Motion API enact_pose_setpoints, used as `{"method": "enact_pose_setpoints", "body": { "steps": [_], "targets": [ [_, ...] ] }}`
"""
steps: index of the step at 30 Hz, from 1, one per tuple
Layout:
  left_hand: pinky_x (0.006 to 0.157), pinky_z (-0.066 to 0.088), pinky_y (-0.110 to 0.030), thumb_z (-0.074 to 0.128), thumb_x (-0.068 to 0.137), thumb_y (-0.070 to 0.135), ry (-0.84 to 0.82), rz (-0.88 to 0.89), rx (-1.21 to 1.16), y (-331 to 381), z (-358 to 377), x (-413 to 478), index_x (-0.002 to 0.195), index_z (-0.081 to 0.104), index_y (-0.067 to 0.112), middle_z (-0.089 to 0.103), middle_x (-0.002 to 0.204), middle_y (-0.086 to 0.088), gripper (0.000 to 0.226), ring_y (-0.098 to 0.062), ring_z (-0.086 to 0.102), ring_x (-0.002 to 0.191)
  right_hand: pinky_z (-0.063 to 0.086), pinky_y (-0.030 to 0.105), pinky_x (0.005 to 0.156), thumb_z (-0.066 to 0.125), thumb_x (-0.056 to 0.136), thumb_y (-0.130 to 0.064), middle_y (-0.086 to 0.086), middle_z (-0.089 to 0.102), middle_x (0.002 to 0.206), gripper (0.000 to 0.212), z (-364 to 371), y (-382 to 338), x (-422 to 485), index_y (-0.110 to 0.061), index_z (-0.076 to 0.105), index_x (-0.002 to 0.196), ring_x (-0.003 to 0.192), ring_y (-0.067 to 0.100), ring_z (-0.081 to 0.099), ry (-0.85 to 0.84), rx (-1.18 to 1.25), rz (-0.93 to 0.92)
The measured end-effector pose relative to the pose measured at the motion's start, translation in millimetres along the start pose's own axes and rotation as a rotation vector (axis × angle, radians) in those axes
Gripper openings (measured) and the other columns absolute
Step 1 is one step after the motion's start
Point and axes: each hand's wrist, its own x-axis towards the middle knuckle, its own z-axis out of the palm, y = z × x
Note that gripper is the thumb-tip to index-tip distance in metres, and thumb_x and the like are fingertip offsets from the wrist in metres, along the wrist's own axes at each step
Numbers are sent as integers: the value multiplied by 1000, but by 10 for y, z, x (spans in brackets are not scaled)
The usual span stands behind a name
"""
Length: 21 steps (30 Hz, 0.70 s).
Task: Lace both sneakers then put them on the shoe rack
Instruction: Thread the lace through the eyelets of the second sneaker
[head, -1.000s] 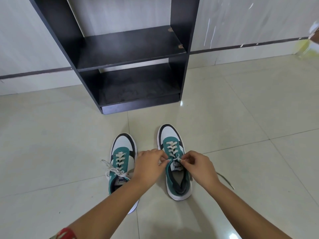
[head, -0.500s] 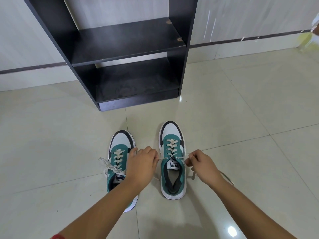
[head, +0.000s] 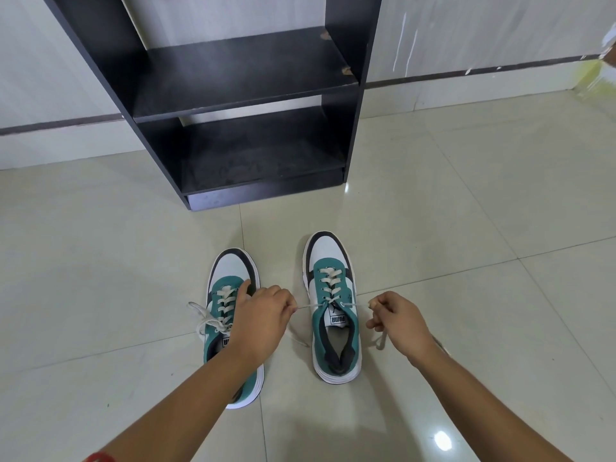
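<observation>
Two teal-and-white sneakers (head: 333,305) stand side by side, left hand (head: 263,315) and right hand (head: 398,320) each pinching a lace end (head: 308,307).

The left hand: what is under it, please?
Under the left hand lies the left sneaker. Its toe, upper laces and a loose bow to the side are seen. The hand and forearm cover its right side and much of the opening, so the rest is hidden.

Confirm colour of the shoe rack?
Black shoe rack, seen clearly in the head view.
</observation>
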Motion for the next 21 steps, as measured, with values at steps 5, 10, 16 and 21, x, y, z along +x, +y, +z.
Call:
{"method": "enact_pose_setpoints", "body": {
  "steps": [5,10,16,21],
  "targets": [
    [114,21,-43,47,93,31,-6,-6,-11,43,7,-3,91,62,29,64,96,12,16,-12,60,94,53,37,60,42,96,-24,3,68,80,15,89,45,-18,-17,53,89,53,15,56,-9,-281,-85],
    [77,42,-27,53,90,39,162,59,-87,211,-29,-103,96,61,26,59,92,9,17,-13,55,84,44,30,64,46,94,-35,-11,54,90,15,97,-12,-123,-22,53,96,83,14,53,239,-468,-364],
    [81,45,-28,44,94,41,-97,-255,-614,390,86,-149,105,60,18,61,104,3,30,-11,58,90,40,28,59,38,92,-56,-5,67,91,41,221,-23,-269,-24,61,101,80,15,61,15,-382,-85],
    [85,43,-21,57,90,19,-2,-405,-1082,550,45,-31,100,64,19,62,111,-4,12,-10,60,94,48,31,61,59,87,-39,3,68,87,27,319,-96,-217,-20,61,106,72,14,63,35,239,77]
  ]
}}
